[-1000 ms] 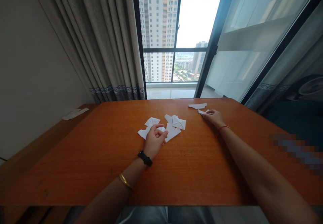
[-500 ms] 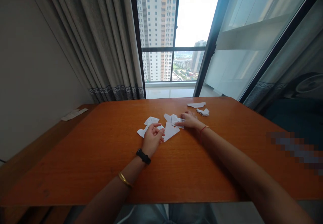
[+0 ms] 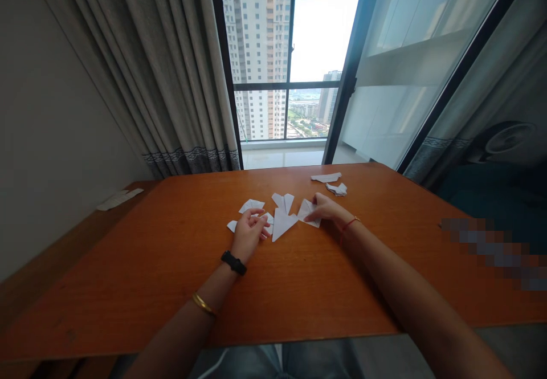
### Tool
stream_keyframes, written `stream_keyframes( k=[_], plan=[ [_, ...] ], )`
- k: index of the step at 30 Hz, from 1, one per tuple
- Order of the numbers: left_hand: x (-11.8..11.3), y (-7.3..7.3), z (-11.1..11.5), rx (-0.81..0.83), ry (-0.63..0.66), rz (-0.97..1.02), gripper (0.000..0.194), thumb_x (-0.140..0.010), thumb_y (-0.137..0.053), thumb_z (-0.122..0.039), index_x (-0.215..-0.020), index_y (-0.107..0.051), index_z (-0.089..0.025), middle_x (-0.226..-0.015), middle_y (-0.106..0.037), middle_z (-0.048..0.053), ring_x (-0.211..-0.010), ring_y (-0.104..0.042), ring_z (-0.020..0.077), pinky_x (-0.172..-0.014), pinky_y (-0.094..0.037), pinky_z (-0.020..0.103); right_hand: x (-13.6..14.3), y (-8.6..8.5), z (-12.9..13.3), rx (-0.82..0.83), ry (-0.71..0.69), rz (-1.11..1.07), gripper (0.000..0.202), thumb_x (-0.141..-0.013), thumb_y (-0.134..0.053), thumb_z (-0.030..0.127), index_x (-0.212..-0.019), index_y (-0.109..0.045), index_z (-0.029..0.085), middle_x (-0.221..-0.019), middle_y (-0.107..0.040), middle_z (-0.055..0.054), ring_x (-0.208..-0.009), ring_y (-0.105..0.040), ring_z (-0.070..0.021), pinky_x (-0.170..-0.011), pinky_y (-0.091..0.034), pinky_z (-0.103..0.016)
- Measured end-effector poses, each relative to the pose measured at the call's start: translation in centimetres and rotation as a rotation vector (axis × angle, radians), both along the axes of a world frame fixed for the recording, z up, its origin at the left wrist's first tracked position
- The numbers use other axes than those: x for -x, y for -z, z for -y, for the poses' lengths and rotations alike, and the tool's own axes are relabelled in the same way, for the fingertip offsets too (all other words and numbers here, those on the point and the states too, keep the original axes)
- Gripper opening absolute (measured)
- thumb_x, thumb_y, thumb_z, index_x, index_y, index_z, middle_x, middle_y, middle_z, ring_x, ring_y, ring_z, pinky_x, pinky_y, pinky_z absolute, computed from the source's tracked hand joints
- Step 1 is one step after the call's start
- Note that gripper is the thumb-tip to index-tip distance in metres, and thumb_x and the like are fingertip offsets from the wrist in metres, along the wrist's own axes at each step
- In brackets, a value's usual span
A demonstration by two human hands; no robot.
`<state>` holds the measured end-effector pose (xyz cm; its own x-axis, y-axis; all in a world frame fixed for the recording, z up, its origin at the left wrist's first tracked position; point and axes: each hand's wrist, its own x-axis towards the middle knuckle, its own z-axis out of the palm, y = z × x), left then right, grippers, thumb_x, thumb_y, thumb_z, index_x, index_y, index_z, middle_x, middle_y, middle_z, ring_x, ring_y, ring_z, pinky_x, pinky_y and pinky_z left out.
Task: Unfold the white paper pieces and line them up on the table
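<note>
My right hand (image 3: 327,208) pinches a folded white paper piece (image 3: 306,211) between thumb and fingers, low over the table. Just left of it lies a white paper plane shape (image 3: 282,223), with a pointed end toward me and two flaps at the far end. Half curled, the fingers of my left hand (image 3: 249,235) are slightly apart and appear to hold nothing. Beneath and around that hand are more folded white papers (image 3: 251,205), partly covered by it.
Farther back on the wooden table (image 3: 171,265) lie a long paper strip (image 3: 326,178) and a small folded paper stack (image 3: 337,189). A pale flat item (image 3: 119,199) rests on a ledge at the left. Beyond the table are a curtain (image 3: 171,82) and a glass door.
My right hand has slid the folded paper piece to the right, off the plane-shaped paper, which now shows more fully. My left hand stays near the left papers. The view has shifted slightly.
</note>
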<state>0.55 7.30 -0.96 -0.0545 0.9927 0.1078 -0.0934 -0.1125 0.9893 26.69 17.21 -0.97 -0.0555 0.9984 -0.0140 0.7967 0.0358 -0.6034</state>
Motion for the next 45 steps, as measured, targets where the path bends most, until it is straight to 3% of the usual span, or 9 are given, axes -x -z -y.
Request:
stream_keyframes(
  k=[6, 11, 13, 17, 20, 28, 34, 39, 45],
  plan=[
    [0.0, -0.7, 0.5, 0.070, 0.121, 0.020, 0.060, -0.072, -0.072, -0.048, -0.116, -0.046, -0.017, -0.092, -0.067, 0.009, -0.068, -0.067, 0.0175, -0.051, -0.049, 0.022, 0.6, -3.9, 2.9, 0.075, -0.295, -0.474, 0.058, -0.056, -0.083, 0.030, -0.101, -0.047, 0.021, -0.090, -0.064, -0.003, -0.077, -0.063, -0.0183, -0.064, -0.051, -0.029],
    [-0.3, -0.8, 0.9, 0.085, 0.336, 0.162, 0.058, -0.072, -0.073, -0.048, -0.118, -0.056, -0.017, -0.111, -0.065, 0.012, -0.093, -0.065, 0.0228, -0.073, -0.052, 0.028, 5.6, -4.6, 6.0, 0.146, -0.622, -0.659, 0.069, -0.049, -0.088, 0.029, -0.105, -0.049, 0.021, -0.089, -0.061, 0.000, -0.075, -0.060, -0.0161, -0.063, -0.050, -0.027],
    [0.0, -0.7, 0.4, 0.084, 0.208, 0.213, 0.045, -0.071, -0.075, -0.041, -0.103, -0.063, -0.012, -0.096, -0.069, 0.010, -0.086, -0.066, 0.0222, -0.070, -0.052, 0.027, 7.1, -3.8, 6.2, 0.087, -0.621, -0.638, 0.073, -0.051, -0.087, 0.030, -0.113, -0.050, 0.021, -0.096, -0.060, -0.002, -0.077, -0.060, -0.0150, -0.064, -0.051, -0.026],
    [1.8, -1.4, -1.4, 0.106, -0.374, 0.496, 0.013, -0.079, -0.064, -0.025, -0.088, -0.059, -0.017, -0.084, -0.067, 0.004, -0.079, -0.065, 0.0180, -0.070, -0.055, 0.030, 8.4, -1.8, 5.1, -0.151, -0.398, -0.297, 0.038, -0.081, -0.065, 0.034, -0.114, -0.057, 0.019, -0.106, -0.062, -0.007, -0.081, -0.061, -0.0150, -0.073, -0.050, -0.029],
    [3.1, -2.1, -2.1, 0.161, -0.516, 0.578, 0.005, -0.084, -0.056, -0.021, -0.089, -0.054, -0.021, -0.088, -0.065, 0.002, -0.081, -0.064, 0.0183, -0.068, -0.057, 0.036, 9.7, -1.0, 4.1, -0.199, -0.387, -0.078, 0.022, -0.084, -0.060, 0.033, -0.102, -0.066, 0.021, -0.104, -0.065, -0.007, -0.096, -0.058, -0.0210, -0.086, -0.044, -0.034],
    [3.8, -1.4, -2.6, 0.210, -0.440, 0.635, 0.012, -0.083, -0.054, -0.017, -0.094, -0.053, -0.019, -0.094, -0.064, 0.005, -0.091, -0.064, 0.0202, -0.072, -0.058, 0.040, 14.4, -1.5, 1.0, 0.003, -0.397, 0.167, 0.065, -0.016, -0.091, 0.043, -0.072, -0.068, 0.021, -0.105, -0.062, -0.012, -0.109, -0.047, -0.0444, -0.087, -0.039, -0.049],
    [4.0, -1.1, -2.8, 0.243, -0.404, 0.623, 0.012, -0.083, -0.055, -0.013, -0.092, -0.052, -0.020, -0.095, -0.064, 0.004, -0.086, -0.065, 0.0186, -0.071, -0.058, 0.040, 13.2, -1.0, 0.4, -0.013, -0.495, -0.039, 0.049, -0.034, -0.090, 0.031, -0.075, -0.066, 0.019, -0.076, -0.066, 0.000, -0.075, -0.060, -0.0217, -0.073, -0.043, -0.034],
    [3.6, -1.3, -2.2, 0.283, -0.268, 0.573, 0.013, -0.085, -0.054, -0.013, -0.096, -0.054, -0.019, -0.097, -0.066, 0.007, -0.084, -0.066, 0.0208, -0.067, -0.059, 0.044, 11.4, -2.7, 1.7, -0.177, -0.436, -0.331, 0.033, -0.072, -0.070, 0.037, -0.096, -0.067, 0.015, -0.084, -0.067, -0.004, -0.075, -0.060, -0.0162, -0.067, -0.045, -0.028],
    [2.3, -0.9, -1.1, 0.350, 0.120, 0.392, 0.024, -0.082, -0.062, -0.022, -0.105, -0.057, -0.020, -0.101, -0.066, 0.010, -0.081, -0.067, 0.0227, -0.061, -0.059, 0.040, 8.1, -5.4, 5.6, -0.109, -0.310, -0.977, 0.039, -0.064, -0.077, 0.041, -0.094, -0.068, 0.019, -0.083, -0.068, -0.003, -0.070, -0.061, -0.0156, -0.062, -0.048, -0.029]
  ],
)
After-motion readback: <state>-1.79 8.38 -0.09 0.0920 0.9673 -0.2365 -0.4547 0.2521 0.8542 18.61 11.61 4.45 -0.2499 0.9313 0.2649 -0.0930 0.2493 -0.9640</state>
